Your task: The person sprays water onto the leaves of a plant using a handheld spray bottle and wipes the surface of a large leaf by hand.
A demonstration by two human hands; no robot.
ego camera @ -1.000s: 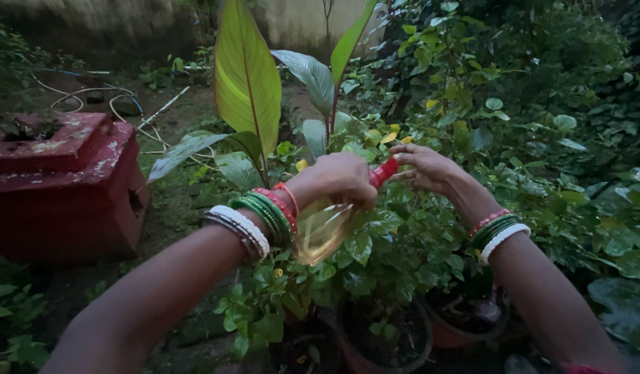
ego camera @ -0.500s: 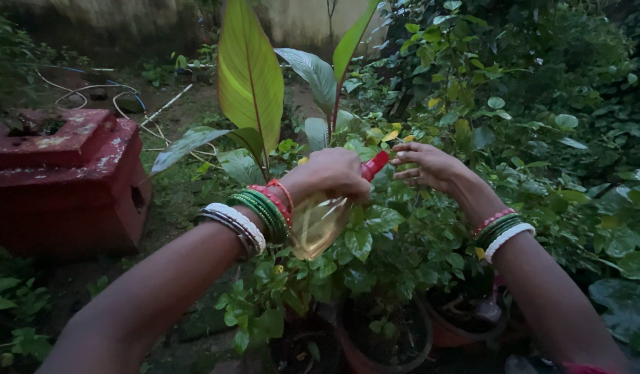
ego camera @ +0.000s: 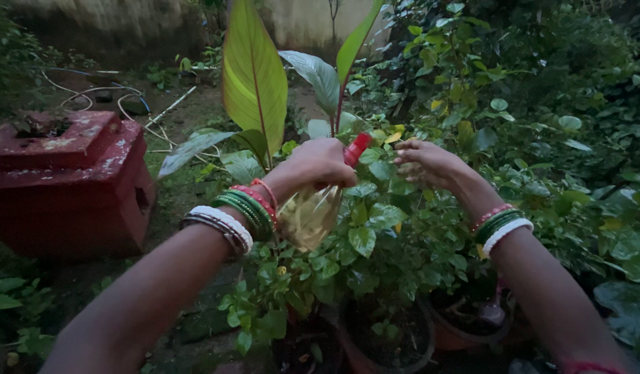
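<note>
Head view: left hand closed around one clear spray bottle holding pale liquid; right hand open, fingers in leaves; three pots holding plants.

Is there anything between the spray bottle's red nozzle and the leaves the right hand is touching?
Nothing visible. The left hand grips the spray bottle; its red nozzle points over open air toward the leaves by the right hand, with only foliage below.

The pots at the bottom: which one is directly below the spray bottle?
The dark pot furthest left; the spray bottle hangs above it, while two orange pots sit further right.
</note>
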